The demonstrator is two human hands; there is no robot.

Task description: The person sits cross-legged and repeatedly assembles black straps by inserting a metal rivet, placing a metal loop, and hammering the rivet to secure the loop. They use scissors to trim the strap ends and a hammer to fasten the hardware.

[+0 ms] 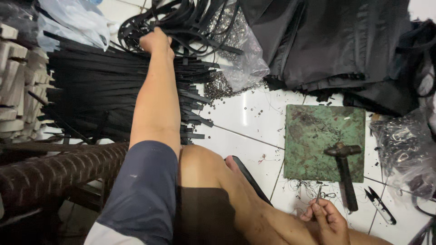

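Black straps piled far left on the floor; left hand reaches into the tangle, grip closed on straps. Right hand, near right, pinches a small metal piece. Hammer lies on green slab; snips just right.

The person sat on the floor. Their left hand reached far forward onto a heap of straps, which lay left of a bag of small metal parts. Folded fabric lay behind a square slab, off to the right. A hammer rested with its head on the slab's near edge, its handle running off toward the person. Snips lay just right of that handle. The right hand sat near the handle's end, pinching a small thin piece.
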